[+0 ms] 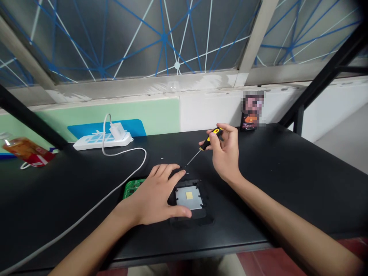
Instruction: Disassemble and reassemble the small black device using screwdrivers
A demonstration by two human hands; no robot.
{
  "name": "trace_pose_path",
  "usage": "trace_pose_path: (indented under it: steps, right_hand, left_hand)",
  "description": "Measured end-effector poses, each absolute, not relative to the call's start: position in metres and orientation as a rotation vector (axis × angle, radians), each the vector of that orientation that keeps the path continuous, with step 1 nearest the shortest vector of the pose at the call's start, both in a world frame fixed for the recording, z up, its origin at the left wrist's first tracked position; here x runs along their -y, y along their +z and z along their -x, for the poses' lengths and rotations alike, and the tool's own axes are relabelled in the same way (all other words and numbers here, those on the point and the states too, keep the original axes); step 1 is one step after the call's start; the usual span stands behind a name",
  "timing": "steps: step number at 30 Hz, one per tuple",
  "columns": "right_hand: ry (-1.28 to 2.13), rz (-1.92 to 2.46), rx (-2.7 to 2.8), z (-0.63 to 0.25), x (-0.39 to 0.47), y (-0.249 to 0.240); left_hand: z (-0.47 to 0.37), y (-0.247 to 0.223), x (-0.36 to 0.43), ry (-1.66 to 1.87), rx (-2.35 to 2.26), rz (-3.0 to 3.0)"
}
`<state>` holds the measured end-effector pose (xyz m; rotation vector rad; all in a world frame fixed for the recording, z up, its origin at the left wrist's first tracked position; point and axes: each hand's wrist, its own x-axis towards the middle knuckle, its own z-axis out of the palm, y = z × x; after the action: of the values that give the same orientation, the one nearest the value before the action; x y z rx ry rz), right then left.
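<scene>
My right hand [225,153] is closed around the black and yellow handle of a screwdriver [207,142]. Its thin shaft slants down to the left, the tip close to a few tiny screws [184,166] on the black table. My left hand [158,195] is spread, palm down, with its fingertips near those screws. Its thumb reaches over a black device housing [203,212] that has a grey metal plate [181,202] and a small yellowish square pad [189,195]. A green circuit board [132,188] lies left of the housing, partly hidden by my left hand.
A white power strip [83,143] with a plugged-in charger [117,130] stands at the back left, its white cable [94,207] running across the table [287,184]. A bottle of orange-brown drink [27,150] lies far left. A phone [249,120] leans against the back wall.
</scene>
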<state>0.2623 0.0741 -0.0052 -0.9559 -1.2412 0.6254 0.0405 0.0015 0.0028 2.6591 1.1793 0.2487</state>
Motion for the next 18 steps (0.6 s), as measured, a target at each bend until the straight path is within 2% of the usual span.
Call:
trace_pose_path:
  steps: [18]
  right_hand:
    - [0.623,0.918,1.124,-0.266,-0.070,0.004]
  left_hand:
    - [-0.043,-0.002,-0.015,0.216,-1.160,-2.691]
